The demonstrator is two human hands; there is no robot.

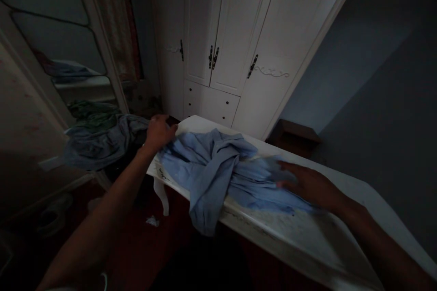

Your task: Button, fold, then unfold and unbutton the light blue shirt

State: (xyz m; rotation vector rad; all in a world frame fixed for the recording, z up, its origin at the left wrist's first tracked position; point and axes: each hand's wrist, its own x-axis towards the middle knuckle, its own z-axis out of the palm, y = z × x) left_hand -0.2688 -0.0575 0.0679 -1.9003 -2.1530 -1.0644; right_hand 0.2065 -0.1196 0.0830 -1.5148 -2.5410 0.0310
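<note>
Partly blurred right hand point(309, 183), crumpled blue garment point(214, 163)

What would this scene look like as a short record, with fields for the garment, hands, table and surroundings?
Garment: blue, crumpled, one part hanging over the near edge of the table
Left hand: at the garment's left end; grip unclear
Right hand: at the garment's right part; blurred, grip unclear
Table: white, with a curved leg
Left side: heap of grey and green cloth
Background: white wardrobe, dark handles
Floor: dark red, with a pale scrap
Light: dim
</note>
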